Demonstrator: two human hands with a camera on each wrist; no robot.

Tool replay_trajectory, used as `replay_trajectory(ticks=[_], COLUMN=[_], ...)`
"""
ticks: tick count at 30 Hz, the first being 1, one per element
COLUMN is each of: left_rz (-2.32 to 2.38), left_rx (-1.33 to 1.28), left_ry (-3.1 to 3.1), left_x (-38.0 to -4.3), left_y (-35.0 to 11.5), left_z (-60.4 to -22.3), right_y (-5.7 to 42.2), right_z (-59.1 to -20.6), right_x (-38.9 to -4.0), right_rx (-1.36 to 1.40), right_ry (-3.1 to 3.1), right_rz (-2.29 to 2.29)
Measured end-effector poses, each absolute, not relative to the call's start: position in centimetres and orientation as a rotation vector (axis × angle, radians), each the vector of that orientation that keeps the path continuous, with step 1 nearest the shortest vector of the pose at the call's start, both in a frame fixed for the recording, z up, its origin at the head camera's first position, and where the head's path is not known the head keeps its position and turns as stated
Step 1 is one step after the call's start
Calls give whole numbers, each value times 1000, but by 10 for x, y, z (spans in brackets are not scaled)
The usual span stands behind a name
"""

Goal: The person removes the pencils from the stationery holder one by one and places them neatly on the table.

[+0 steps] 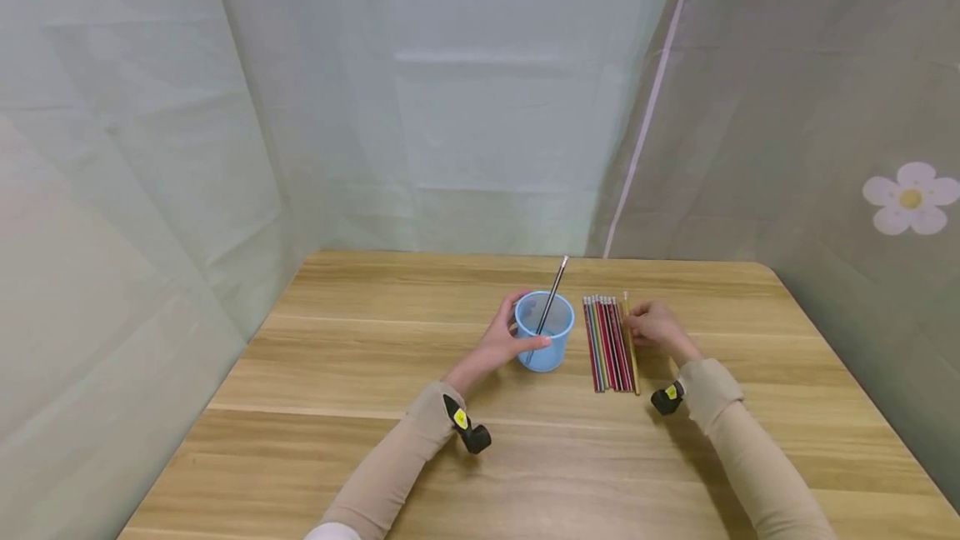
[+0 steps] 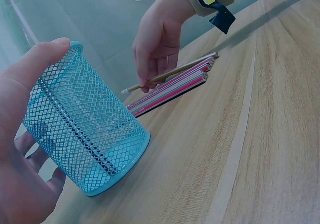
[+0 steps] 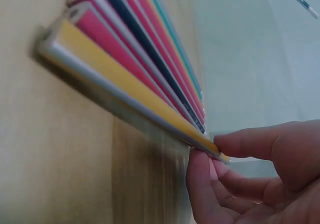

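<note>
A light blue mesh pencil cup (image 1: 545, 354) stands upright on the table, gripped around its side by my left hand (image 1: 504, 342), thumb across the front near the rim. One dark striped pencil (image 1: 553, 297) leans inside it, its white-tipped end above the rim. To the right, my right hand (image 1: 655, 325) pinches a yellow pencil (image 3: 125, 86) near its eraser end between thumb and fingers. That pencil lies at the right edge of a row of several pencils (image 1: 606, 348) in red, black, green and other colours. In the left wrist view the yellow pencil's eraser end (image 2: 125, 91) sits slightly higher than the row.
The wooden table (image 1: 337, 373) has its back edge close to a hanging pale curtain (image 1: 487, 107). Grey fabric with a white flower (image 1: 911, 198) hangs at the right. Each wrist wears a small black camera (image 1: 474, 437) over a beige sleeve.
</note>
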State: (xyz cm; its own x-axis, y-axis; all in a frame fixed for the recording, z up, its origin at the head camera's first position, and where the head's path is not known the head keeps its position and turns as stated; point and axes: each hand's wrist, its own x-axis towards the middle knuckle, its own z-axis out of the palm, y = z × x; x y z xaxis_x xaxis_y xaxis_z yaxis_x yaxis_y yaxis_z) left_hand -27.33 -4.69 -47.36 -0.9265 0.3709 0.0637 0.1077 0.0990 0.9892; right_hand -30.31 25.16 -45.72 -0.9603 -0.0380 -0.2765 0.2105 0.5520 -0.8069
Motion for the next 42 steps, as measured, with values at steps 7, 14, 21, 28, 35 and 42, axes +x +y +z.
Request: replay_trajectory(ticks=[7,14,21,28,35,42], left_rz=[1934,1927,1941,1953,1921,1944], left_rx=[487,467,469,473,484,488], left_ry=[2165,2146,2172,2139,2130,2113], left_x=[-275,-277,-276,-277,-264,-262], left_y=[-46,-47,-49,-50,-52,-51], left_z=[-473,-475,-476,-474,-451,-448], right_y=[247,243,241,235,226,214], right_z=[-457,-459,-458,-453,-448,-442], right_x=[-304,-302,-301,-299,-302,-304], right_rx=[173,189,177,146,105,19], right_ry=[2611,2623,2619,2721,2749,2701], right_rz=[-1291,-1287,-1327,-1249,-1284,-1355])
